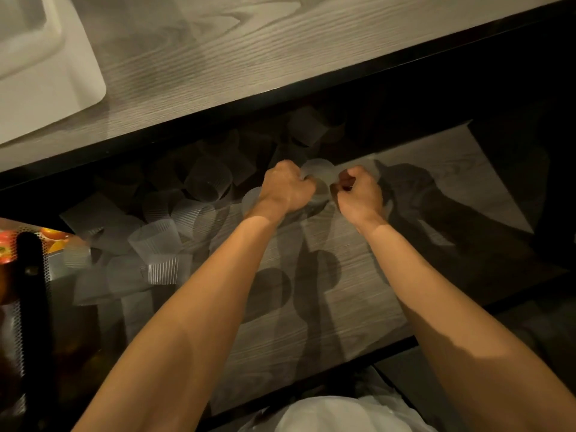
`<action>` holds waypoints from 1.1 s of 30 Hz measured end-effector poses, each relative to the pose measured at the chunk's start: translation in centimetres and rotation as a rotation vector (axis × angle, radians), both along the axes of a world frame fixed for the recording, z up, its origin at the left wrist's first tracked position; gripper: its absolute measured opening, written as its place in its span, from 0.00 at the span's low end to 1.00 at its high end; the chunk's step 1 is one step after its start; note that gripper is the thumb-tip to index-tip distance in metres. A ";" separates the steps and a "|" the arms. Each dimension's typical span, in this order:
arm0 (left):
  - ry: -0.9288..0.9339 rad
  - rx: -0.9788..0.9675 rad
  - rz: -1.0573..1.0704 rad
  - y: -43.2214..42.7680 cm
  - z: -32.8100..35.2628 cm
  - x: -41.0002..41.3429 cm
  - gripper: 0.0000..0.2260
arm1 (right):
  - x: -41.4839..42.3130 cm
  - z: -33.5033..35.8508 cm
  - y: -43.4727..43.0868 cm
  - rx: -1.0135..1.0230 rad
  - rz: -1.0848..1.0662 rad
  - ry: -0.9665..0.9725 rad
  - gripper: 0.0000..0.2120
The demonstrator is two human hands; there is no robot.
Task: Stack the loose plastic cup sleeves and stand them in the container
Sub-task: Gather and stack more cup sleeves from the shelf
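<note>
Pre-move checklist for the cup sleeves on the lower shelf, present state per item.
1. Left hand grip on the translucent ribbed plastic cup sleeve: ok, fingers curled on it.
2. Right hand grip on it: ok, pinching.
3. Sleeves nested squarely: cannot tell, hidden by the hands and blur.
4. All loose sleeves gathered: not ok, a pile of translucent sleeves lies left on the wood-grain shelf.
5. Room in the white plastic container on the counter above: cannot tell, its inside is mostly out of frame.
</note>
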State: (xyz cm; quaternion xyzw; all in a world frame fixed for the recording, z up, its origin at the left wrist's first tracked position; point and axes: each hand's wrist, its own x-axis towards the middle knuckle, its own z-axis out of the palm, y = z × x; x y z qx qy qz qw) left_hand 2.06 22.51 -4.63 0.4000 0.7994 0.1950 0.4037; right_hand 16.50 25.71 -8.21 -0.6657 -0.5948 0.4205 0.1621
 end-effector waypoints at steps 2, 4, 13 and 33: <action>-0.001 -0.102 -0.043 0.1 -0.1 0.4 0.19 | 0.0 -0.3 0.0 -0.086 0.037 0.007 0.19; -0.007 -0.129 -0.068 0.1 -0.1 1.0 0.22 | -0.1 -0.3 -0.2 -0.163 0.046 0.066 0.22; -0.030 0.208 0.223 -1.6 2.4 -0.8 0.15 | -1.7 2.7 -1.0 0.008 -0.004 0.222 0.15; -0.007 -0.016 0.074 -7.6 0.8 -5.7 0.15 | -5.5 1.7 -5.0 -0.144 0.324 0.088 0.18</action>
